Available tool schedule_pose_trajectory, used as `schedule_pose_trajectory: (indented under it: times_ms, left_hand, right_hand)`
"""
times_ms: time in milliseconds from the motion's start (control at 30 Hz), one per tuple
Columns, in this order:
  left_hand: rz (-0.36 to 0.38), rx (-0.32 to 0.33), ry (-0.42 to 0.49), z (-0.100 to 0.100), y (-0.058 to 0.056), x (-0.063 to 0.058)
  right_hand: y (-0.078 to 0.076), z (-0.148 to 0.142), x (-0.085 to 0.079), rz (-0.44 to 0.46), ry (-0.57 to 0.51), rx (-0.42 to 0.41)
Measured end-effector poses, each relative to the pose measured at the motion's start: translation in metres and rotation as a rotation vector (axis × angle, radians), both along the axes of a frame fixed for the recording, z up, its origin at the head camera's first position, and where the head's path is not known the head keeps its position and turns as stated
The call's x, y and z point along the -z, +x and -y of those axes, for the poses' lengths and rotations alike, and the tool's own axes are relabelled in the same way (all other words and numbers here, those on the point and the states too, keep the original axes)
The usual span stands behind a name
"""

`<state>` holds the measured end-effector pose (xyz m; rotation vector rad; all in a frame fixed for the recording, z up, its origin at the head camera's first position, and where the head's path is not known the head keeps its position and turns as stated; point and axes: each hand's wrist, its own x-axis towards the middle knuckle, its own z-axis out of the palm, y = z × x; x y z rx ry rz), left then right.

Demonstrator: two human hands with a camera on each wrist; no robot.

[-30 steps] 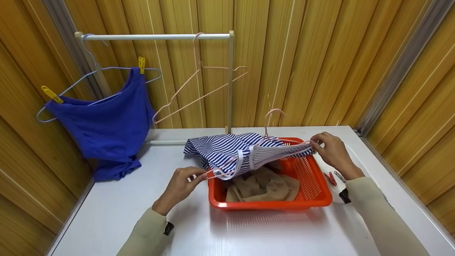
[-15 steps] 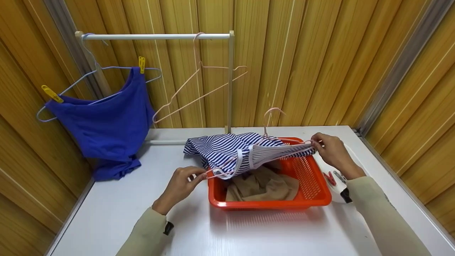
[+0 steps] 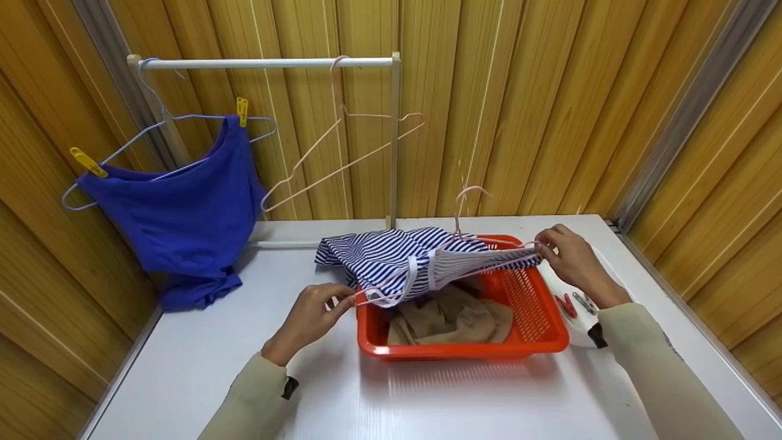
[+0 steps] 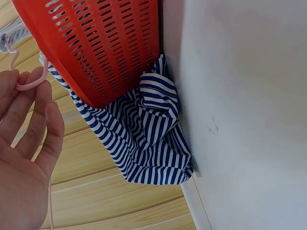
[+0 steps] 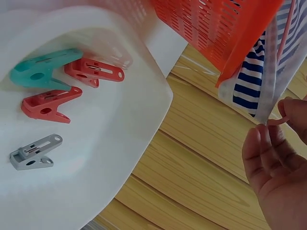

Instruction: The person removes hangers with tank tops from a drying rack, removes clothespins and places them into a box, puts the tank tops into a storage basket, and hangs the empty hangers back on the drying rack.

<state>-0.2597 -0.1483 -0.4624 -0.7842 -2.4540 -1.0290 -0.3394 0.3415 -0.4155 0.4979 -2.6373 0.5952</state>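
Observation:
In the head view, my left hand (image 3: 311, 315) pinches the left end of a pink wire hanger (image 3: 457, 221) between thumb and fingers. The hanger's other end is pinched by my right hand (image 3: 571, 260). A navy-and-white striped garment (image 3: 391, 253) with white trim lies around the hanger, over the back left of a red basket (image 3: 461, 352). The left wrist view has the curved pink hanger end (image 4: 34, 85) at the left fingertips. Seen from the right wrist, the right fingertips meet at the hanger tip (image 5: 277, 121), touching the garment's white trim (image 5: 269, 81). Folds hide part of the hanger.
Brown cloth (image 3: 452, 318) lies in the basket. A white tray (image 5: 139, 129) with several clothespins sits at right, under the right forearm. At back left stands a rack (image 3: 269, 63), bearing a bare pink hanger (image 3: 314, 146) and a blue garment (image 3: 189, 226) clipped with yellow clothespins.

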Motion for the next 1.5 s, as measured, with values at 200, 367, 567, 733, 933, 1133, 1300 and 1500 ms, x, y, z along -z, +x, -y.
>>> schedule_pose_trajectory:
  times_ms: [200, 367, 567, 733, 933, 1133, 1300, 1500]
  left_hand:
    - [0.012, -0.001, -0.006, -0.001, 0.001, -0.002]
    - [0.004, -0.004, -0.015, -0.003, 0.001, -0.003]
    - [0.004, -0.01, -0.026, -0.005, 0.0, -0.004]
    - [0.007, -0.014, -0.039, -0.007, 0.001, -0.006]
    - [-0.027, -0.045, -0.033, -0.015, 0.001, -0.019]
    - [-0.081, -0.048, -0.099, -0.041, 0.001, -0.055]
    - [-0.045, -0.029, -0.251, -0.072, -0.002, -0.081]
    - [-0.018, -0.007, -0.35, -0.093, -0.012, -0.086]
  right_hand:
    - [0.002, -0.001, -0.001, 0.029, 0.018, -0.007]
    - [0.003, -0.003, -0.001, 0.05, 0.009, -0.019]
    - [0.006, -0.007, -0.005, 0.147, -0.014, 0.013]
    - [0.008, -0.01, -0.006, 0.187, -0.031, 0.032]
    - [0.008, -0.013, 0.0, 0.205, -0.034, 0.029]
    - [0.008, -0.014, 0.004, 0.192, -0.025, 0.032]
    - [0.008, -0.012, 0.009, 0.159, -0.018, 0.019]
    - [0.008, -0.01, 0.01, 0.161, -0.031, 0.009]
